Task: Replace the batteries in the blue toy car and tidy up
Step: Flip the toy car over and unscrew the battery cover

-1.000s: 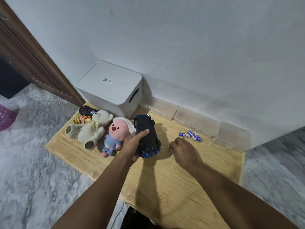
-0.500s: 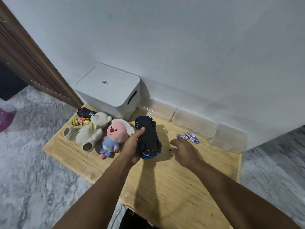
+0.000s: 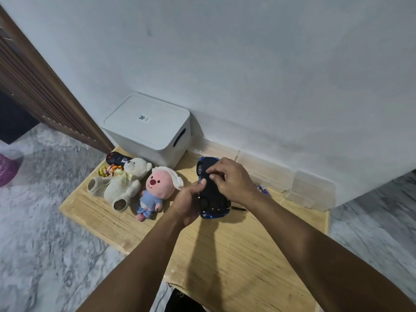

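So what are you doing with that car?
A person holds the blue toy car upside down over the wooden table. The left hand grips its side, and the right hand has its fingers on the underside, where a battery cover may be; the cover itself can't be seen. Loose batteries lie on the table just past the right wrist. Two plush toys sit to the left, untouched.
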